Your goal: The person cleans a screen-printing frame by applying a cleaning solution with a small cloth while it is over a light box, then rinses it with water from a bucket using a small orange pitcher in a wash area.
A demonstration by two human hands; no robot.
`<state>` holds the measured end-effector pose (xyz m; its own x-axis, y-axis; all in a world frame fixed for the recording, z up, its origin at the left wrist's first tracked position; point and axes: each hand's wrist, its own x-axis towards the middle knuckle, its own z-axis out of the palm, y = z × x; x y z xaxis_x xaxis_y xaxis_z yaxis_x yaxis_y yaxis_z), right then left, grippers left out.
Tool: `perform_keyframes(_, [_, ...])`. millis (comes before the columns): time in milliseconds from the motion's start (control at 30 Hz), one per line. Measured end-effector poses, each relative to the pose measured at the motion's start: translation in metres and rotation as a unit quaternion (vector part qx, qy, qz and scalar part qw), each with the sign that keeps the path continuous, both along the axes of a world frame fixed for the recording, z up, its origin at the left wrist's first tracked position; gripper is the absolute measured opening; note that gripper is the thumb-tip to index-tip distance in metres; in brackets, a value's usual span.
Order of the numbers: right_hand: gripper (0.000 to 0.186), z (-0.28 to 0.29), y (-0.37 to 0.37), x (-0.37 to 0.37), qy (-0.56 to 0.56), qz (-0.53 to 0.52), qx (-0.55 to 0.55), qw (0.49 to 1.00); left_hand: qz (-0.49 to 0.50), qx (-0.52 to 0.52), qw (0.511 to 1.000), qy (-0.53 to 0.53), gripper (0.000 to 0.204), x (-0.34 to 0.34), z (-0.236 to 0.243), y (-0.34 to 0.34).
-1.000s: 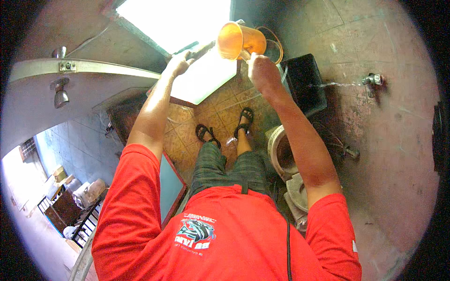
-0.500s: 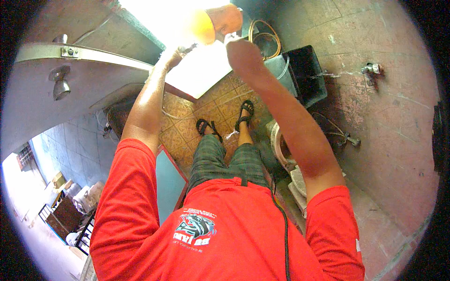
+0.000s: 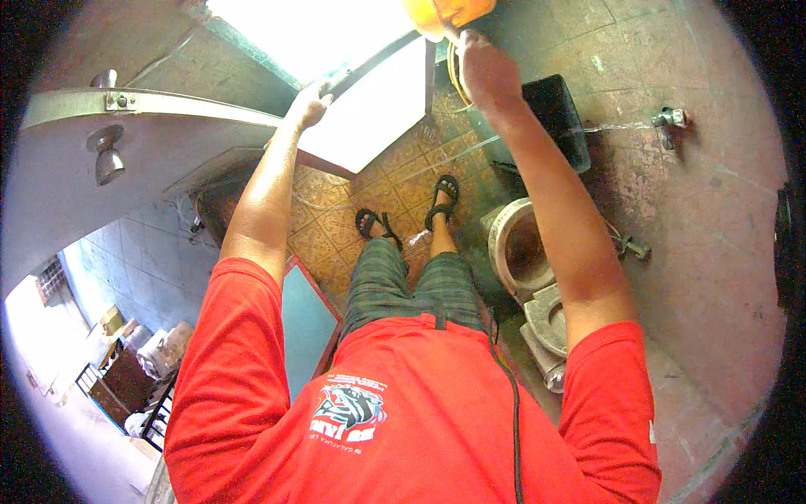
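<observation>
While the orange dipper (image 3: 465, 11) is grasped, not yet set down, by the right hand (image 3: 489, 74) at the view's top, the grip of the left hand (image 3: 310, 107) beside the white panel (image 3: 378, 105) cannot be told; water (image 3: 620, 128) is being run into the black bucket (image 3: 556, 122).

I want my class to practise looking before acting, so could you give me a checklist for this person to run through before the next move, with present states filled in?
1. Orange dipper held by its handle in the right hand: ok.
2. Whole dipper in view: not ok, the picture's upper edge cuts it off.
3. Dipper's contents: cannot tell.
4. Left hand's grip on the white panel: cannot tell, though the hand is at its edge.
5. Tap shut off: not ok, water streams toward the black tub.
6. Both sandals worn: ok.
</observation>
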<state>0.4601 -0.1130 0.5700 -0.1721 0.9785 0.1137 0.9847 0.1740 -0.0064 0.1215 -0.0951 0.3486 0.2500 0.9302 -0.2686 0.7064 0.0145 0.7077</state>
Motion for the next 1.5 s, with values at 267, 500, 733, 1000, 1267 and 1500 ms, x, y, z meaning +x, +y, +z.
perform_keyframes(267, [0.013, -0.011, -0.059, -0.052, -0.001, 0.19, -0.016, 0.982, 0.057, -0.016, 0.996, -0.064, 0.043, -0.007, -0.009, -0.004])
perform_keyframes(500, [0.015, -0.044, -0.061, -0.008, 0.007, 0.111, -0.032, 0.993, 0.001, -0.018, 0.988, 0.152, 0.047, 0.021, 0.036, -0.005])
perform_keyframes(733, [0.022, -0.066, -0.138, 0.167, 0.208, -0.163, -0.09, 0.96, 0.013, -0.001, 0.995, 0.096, 0.045, 0.008, 0.052, 0.003])
perform_keyframes(1000, [0.027, -0.071, -0.23, 0.273, 0.405, -0.396, -0.175, 0.805, -0.037, 0.077, 0.978, 0.192, 0.04, 0.028, 0.189, 0.047])
perform_keyframes(1267, [0.031, -0.083, -0.219, 0.295, 0.536, -0.479, -0.153, 0.678, -0.052, 0.048, 0.984, 0.162, 0.038, 0.061, 0.237, 0.088])
perform_keyframes(1500, [0.028, -0.096, -0.22, 0.308, 0.521, -0.44, -0.172, 0.711, -0.009, 0.048, 0.995, 0.089, 0.029, 0.062, 0.257, 0.118])
